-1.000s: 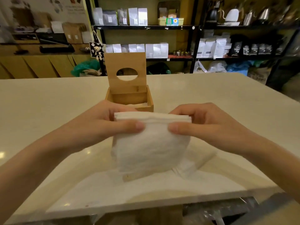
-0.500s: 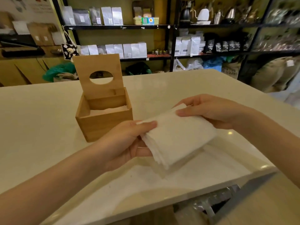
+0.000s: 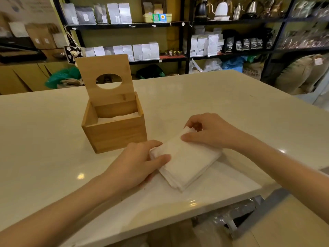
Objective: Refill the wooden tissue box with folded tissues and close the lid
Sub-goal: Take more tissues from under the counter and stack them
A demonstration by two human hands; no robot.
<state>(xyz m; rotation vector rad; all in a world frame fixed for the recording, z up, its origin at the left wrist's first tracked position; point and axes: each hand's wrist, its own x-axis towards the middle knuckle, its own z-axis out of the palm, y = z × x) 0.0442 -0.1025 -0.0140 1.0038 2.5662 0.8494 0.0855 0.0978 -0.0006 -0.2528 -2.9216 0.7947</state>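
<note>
Head view: we look down at our two bare hands on a pale counter point(image 3: 231, 107).
Tissue stack: a folded white tissue stack point(image 3: 187, 161) lies flat on the counter, set at a slant, just in front and to the right of the box.
Left hand: our left hand point(image 3: 137, 163) grips the stack's near-left end, thumb curled over the top, fingers tucked against the far edge.
Right hand: our right hand point(image 3: 210, 132) holds the far-right end, thumb laid along the top, the curled fingers pinching a corner of the tissue.
Wooden tissue box: the wooden tissue box point(image 3: 115, 132) stands on the counter beyond our left hand, near the stack but apart from it.
Lid: the lid point(image 3: 105, 68) stands upright at the back of the box, its oval opening facing us.
Inside the box: we see some white tissue point(image 3: 117, 117) lying low in it.
Background: dark shelves point(image 3: 187, 41) behind the counter carry white and dark bags, kettles and small jars.
Below the counter: we make out crumpled clear plastic, too blurred to tell more.
</note>
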